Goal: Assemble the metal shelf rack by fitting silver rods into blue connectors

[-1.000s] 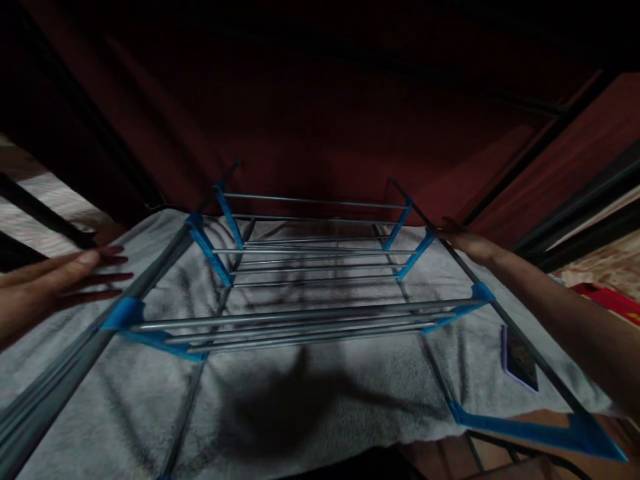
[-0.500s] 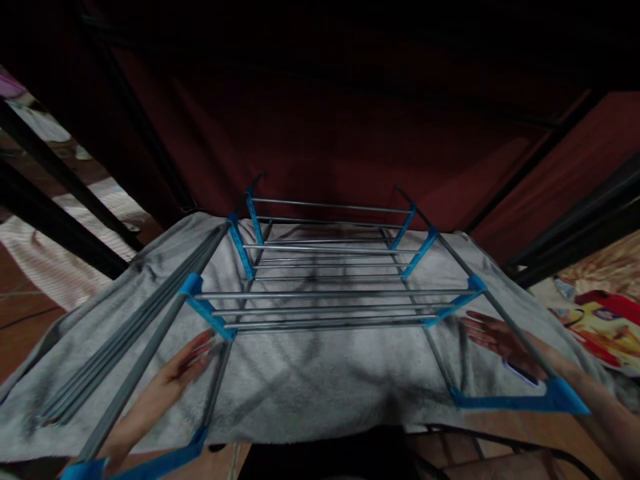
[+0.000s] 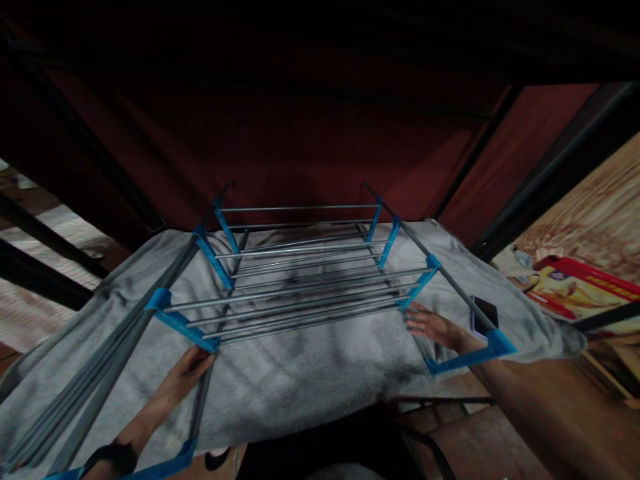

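We have the frame of grey tubes (image 3: 300, 289) lying across a grey cloth (image 3: 310, 387) in front of us, its crossbars joined to the side rails by blue brackets. Our left hand (image 3: 183, 377) is at the lower end of the near left bracket (image 3: 183, 325), fingers bent and partly drawn in beside the lower rail; in this dim light we cannot tell whether they grip it. Our right hand (image 3: 431, 327) is loosely spread, with nothing in it that we can see, its fingertips just beside the foot of the near right bracket (image 3: 419, 285), and the arm behind it passes beneath the right blue end piece (image 3: 465, 361). A bundle of thin tubes (image 3: 75, 400) lies along the left side, and a phone (image 3: 489, 310) rests on the cloth behind the right rail. Beyond the cloth's right edge sits a red-and-yellow box (image 3: 575, 287). We judge the step in hand to be handling the frame from both sides at its near brackets. The next move, as we see it, calls for a matched hold low on both brackets and even pressure, since the near crossbars look slightly askew and one-sided force could twist them.
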Tool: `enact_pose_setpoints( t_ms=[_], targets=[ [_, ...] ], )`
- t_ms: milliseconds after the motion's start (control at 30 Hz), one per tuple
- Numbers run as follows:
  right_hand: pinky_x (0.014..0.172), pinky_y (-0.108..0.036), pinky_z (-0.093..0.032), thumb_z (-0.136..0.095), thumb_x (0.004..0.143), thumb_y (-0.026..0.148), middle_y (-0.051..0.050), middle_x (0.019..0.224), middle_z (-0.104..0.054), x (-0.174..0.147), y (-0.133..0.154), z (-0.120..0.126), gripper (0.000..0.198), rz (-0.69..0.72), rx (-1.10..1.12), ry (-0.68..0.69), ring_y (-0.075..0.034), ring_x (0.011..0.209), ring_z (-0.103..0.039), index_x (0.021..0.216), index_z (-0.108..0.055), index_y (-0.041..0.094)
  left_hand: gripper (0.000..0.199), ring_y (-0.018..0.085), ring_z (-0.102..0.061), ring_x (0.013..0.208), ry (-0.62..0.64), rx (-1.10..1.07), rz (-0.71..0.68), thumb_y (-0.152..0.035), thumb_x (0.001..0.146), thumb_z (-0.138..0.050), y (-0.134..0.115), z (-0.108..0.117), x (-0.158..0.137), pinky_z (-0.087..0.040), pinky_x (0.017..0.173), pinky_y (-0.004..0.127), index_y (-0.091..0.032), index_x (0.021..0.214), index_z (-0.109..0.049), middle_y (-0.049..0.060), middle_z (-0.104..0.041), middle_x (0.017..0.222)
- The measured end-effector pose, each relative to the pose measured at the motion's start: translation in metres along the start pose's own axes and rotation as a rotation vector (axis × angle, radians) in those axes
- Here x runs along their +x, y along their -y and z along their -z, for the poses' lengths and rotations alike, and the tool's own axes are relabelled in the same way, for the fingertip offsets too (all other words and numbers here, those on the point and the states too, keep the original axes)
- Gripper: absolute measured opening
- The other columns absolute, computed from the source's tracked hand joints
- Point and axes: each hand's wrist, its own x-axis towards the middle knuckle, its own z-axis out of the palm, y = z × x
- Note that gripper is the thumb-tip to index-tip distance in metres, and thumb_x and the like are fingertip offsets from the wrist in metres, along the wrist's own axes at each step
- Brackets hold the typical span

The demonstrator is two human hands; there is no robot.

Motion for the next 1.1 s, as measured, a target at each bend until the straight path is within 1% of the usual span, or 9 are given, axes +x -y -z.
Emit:
enact_pose_setpoints(
  t_ms=[100, 200, 300, 500, 667, 800, 900, 1000, 1100],
  targets=[
    [0.109, -0.05, -0.05, -0.075, 0.07, 0.035, -0.009, 0.126, -0.068, 0.0, -0.009, -0.009, 0.049, -0.024, 0.08, -0.071, -0.031, 0.116, -0.068, 0.117, -0.066, 0.031, 0.08, 0.032, -0.071, 0.089, -0.014, 0.034, -0.021, -0.092, 0.045, -0.068, 0.003, -0.001, 0.004, -0.058, 0.089, 0.04, -0.021, 0.08, -0.071, 0.007, -0.073, 0.083],
    [0.106, -0.048, -0.051, -0.077, 0.07, 0.036, -0.009, 0.119, -0.071, -0.002, -0.016, -0.009, 0.046, 0.016, 0.033, -0.09, -0.029, 0.106, -0.07, 0.114, -0.069, 0.028, 0.079, 0.033, -0.07, 0.097, -0.031, 0.061, -0.041, -0.093, 0.046, -0.067, 0.006, -0.002, 0.005, -0.056, 0.093, 0.041, -0.022, 0.081, -0.072, 0.008, -0.075, 0.088],
    [0.104, -0.045, -0.052, -0.078, 0.071, 0.037, -0.009, 0.116, -0.071, 0.003, -0.022, -0.005, 0.046, -0.003, 0.008, -0.088, -0.027, 0.103, -0.069, 0.116, -0.07, 0.026, 0.078, 0.033, -0.07, 0.098, -0.07, 0.066, -0.07, -0.093, 0.048, -0.064, 0.004, -0.002, 0.003, -0.055, 0.096, 0.041, -0.022, 0.079, -0.071, 0.009, -0.076, 0.09],
    [0.098, -0.035, -0.054, -0.072, 0.079, 0.031, -0.013, 0.118, -0.07, 0.021, -0.037, 0.0, 0.04, -0.071, 0.061, -0.138, -0.024, 0.101, -0.069, 0.117, -0.069, 0.02, 0.071, 0.03, -0.071, 0.089, -0.102, 0.059, -0.111, -0.087, 0.058, -0.064, -0.006, -0.002, -0.006, -0.059, 0.086, 0.038, -0.02, 0.078, -0.071, 0.009, -0.077, 0.086],
    [0.09, -0.033, -0.057, -0.072, 0.078, 0.033, -0.012, 0.12, -0.07, 0.024, -0.05, 0.005, 0.034, -0.055, 0.132, -0.125, -0.022, 0.093, -0.07, 0.11, -0.07, 0.023, 0.067, 0.03, -0.072, 0.087, -0.107, 0.003, -0.1, -0.084, 0.057, -0.069, -0.006, -0.001, -0.012, -0.059, 0.083, 0.037, -0.02, 0.079, -0.072, 0.008, -0.078, 0.086],
    [0.095, -0.038, -0.058, -0.074, 0.073, 0.032, -0.009, 0.117, -0.071, 0.026, -0.058, 0.007, 0.035, -0.052, 0.144, -0.155, -0.023, 0.093, -0.07, 0.107, -0.07, 0.025, 0.066, 0.029, -0.071, 0.08, -0.131, -0.012, -0.082, -0.084, 0.056, -0.069, 0.001, -0.005, -0.014, -0.058, 0.076, 0.037, -0.02, 0.074, -0.069, 0.008, -0.077, 0.08],
    [0.097, -0.039, -0.058, -0.074, 0.074, 0.033, -0.009, 0.128, -0.068, 0.027, -0.06, 0.007, 0.033, -0.045, 0.172, -0.166, -0.023, 0.099, -0.071, 0.106, -0.07, 0.025, 0.066, 0.028, -0.07, 0.075, -0.155, 0.012, -0.085, -0.084, 0.058, -0.068, 0.01, -0.009, -0.014, -0.057, 0.072, 0.037, -0.02, 0.072, -0.068, 0.008, -0.075, 0.077],
    [0.097, -0.036, -0.059, -0.074, 0.076, 0.031, -0.009, 0.133, -0.066, 0.025, -0.059, 0.006, 0.031, -0.048, 0.193, -0.175, -0.022, 0.101, -0.071, 0.106, -0.071, 0.024, 0.064, 0.029, -0.071, 0.08, -0.149, 0.005, -0.094, -0.082, 0.062, -0.067, 0.02, -0.013, -0.012, -0.058, 0.075, 0.038, -0.02, 0.079, -0.069, 0.008, -0.076, 0.082],
    [0.095, -0.034, -0.059, -0.074, 0.079, 0.027, -0.009, 0.128, -0.069, 0.021, -0.057, 0.004, 0.027, -0.051, 0.22, -0.19, -0.02, 0.098, -0.073, 0.105, -0.072, 0.024, 0.064, 0.03, -0.072, 0.087, -0.154, -0.008, -0.106, -0.08, 0.065, -0.067, 0.028, -0.016, -0.011, -0.058, 0.082, 0.04, -0.02, 0.087, -0.068, 0.009, -0.076, 0.09]
  ],
)
